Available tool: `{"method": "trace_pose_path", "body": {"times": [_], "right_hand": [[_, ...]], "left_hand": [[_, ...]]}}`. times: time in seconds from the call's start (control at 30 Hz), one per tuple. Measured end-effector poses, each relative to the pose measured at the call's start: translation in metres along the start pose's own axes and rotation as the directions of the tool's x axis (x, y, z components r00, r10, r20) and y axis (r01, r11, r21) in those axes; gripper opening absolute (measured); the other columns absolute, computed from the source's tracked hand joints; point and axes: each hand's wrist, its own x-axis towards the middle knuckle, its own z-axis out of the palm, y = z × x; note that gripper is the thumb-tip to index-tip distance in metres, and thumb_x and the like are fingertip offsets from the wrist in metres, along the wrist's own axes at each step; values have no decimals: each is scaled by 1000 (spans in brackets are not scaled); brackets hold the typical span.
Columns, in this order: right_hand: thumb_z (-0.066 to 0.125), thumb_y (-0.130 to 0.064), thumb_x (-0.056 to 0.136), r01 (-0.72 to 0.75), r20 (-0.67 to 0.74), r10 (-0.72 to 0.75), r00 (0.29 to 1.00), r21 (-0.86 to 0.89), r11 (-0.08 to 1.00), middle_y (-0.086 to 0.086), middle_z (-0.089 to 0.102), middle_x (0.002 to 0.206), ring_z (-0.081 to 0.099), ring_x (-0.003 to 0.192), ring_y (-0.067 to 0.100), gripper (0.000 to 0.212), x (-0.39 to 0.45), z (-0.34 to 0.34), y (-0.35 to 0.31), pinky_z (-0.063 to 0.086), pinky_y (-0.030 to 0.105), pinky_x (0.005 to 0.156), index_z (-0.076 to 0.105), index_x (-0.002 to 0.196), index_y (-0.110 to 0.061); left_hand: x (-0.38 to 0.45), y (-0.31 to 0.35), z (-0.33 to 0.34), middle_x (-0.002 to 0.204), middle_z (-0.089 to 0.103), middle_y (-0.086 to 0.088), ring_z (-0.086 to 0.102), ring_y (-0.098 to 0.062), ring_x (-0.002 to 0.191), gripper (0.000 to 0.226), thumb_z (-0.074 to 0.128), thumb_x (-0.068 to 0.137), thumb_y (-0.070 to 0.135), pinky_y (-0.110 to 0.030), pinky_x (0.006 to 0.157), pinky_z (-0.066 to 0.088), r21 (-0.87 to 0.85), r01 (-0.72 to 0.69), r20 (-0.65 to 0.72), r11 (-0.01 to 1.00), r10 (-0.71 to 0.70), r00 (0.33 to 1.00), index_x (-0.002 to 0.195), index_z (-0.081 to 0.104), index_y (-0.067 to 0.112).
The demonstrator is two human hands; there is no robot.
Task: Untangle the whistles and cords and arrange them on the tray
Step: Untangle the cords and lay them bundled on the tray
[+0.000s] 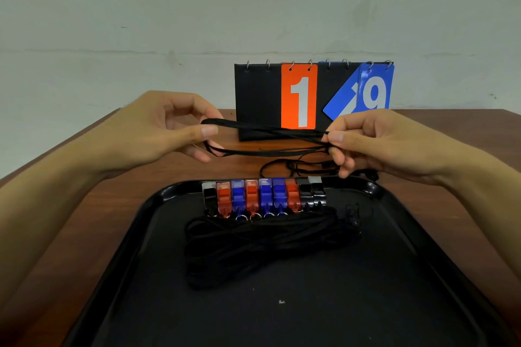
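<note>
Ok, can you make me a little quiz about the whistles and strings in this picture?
1. True or false: the row of whistles lies on the black tray.
2. What do the left hand and right hand stretch between them? A) a black cord B) a whistle C) the scoreboard
3. Which digit shows on the flip scoreboard's orange card?

Key: 1 true; 2 A; 3 one.
</note>
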Motion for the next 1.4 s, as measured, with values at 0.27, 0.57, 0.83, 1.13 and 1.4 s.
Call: {"method": "trace_pose_path", "body": {"times": [0.27, 0.57, 0.83, 1.13, 1.4], "right_hand": [[58, -24, 100, -73, -74, 53, 996, -308, 949, 7, 77, 79, 75, 69, 21, 21, -2, -7, 0, 55, 18, 63, 68, 87, -10], [64, -26, 98, 5, 220, 133, 966, -534, 845, 0, 78, 86, 63, 70, 7, 16, -6, -12, -3, 53, 24, 69, 72, 84, -25], [75, -31, 88, 74, 335, 157, 929, -583, 809, -9, 79, 91, 74, 85, 11, 6, -4, -9, 4, 60, 28, 80, 77, 93, -29], [56, -41, 99, 2, -143, -147, 979, -711, 703, -12, 76, 74, 72, 69, 6, 28, -6, -37, 0, 53, 16, 65, 75, 81, -31], [56, -40, 98, -243, -336, -145, 931, -864, 441, -16, 69, 81, 64, 79, 8, 15, 9, -61, 35, 58, 40, 78, 70, 94, -36]], "left_hand": [[1, 2, 3, 94, 80, -11, 80, -22, 86, 18, 78, 79, 16, -24, 74, 63, 68, 1, -20, 998, 0, 1000, 98, 80, 16], [-4, 7, -11, 73, 76, 5, 70, -6, 68, 22, 86, 68, 24, -9, 67, 48, 243, -13, 356, 970, -77, 931, 89, 85, 30], [-8, 7, 2, 90, 76, 16, 72, -6, 94, 20, 85, 77, 26, -18, 78, 55, 332, -98, 653, 938, -154, 742, 93, 83, 38], [-8, 4, 4, 102, 71, 19, 67, -13, 103, 14, 78, 82, 48, -41, 92, 56, 397, -227, 680, 889, -119, 724, 97, 78, 47], [-3, -2, 5, 88, 75, 13, 68, -13, 76, 24, 60, 89, 55, -16, 64, 48, 379, -298, 441, 876, 112, 891, 84, 78, 40]]}}
